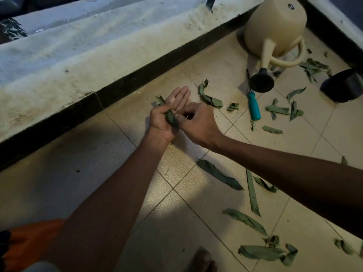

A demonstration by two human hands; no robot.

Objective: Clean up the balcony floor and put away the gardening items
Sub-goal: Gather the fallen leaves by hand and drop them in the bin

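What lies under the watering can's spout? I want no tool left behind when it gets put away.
Under the watering can spout's black rose lies a teal-handled tool. Its handle shows; the rose covers its working end, so I cannot identify it.

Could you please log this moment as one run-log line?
left hand: holds leaves under thumb | right hand: pinching at the leaves | watering can: upside down | floor: leaf-strewn

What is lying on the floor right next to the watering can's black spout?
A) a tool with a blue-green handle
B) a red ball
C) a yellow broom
A: a tool with a blue-green handle lies on the tiles just below the watering can and its spout.
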